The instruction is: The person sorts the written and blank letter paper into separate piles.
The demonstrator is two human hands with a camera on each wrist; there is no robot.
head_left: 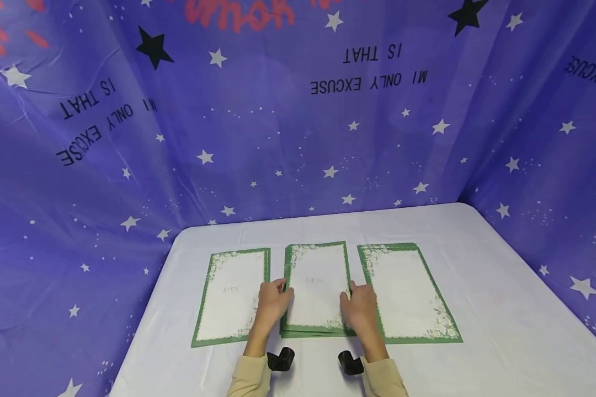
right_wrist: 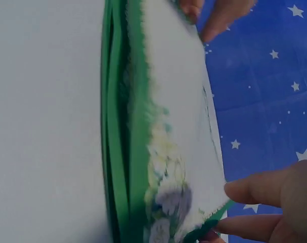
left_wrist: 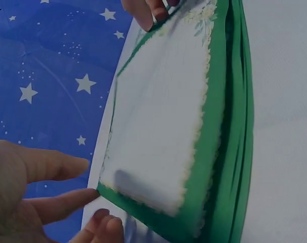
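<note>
A green-bordered sheet of paper with white flowers in its corners and faint handwriting tops the middle stack. My left hand holds its left edge, thumb toward the sheet's face. On the opposite edge, my right hand pinches the paper between thumb and fingers. In the right wrist view the sheet bows up from the green-edged sheets beneath, leaving dark gaps along the near side. The left wrist view shows the left fingers at the sheet's corner.
Similar sheets lie to either side: a left stack with faint writing and a right stack. All are on a white-covered table. A purple star-patterned curtain hangs behind. Black devices sit at both wrists.
</note>
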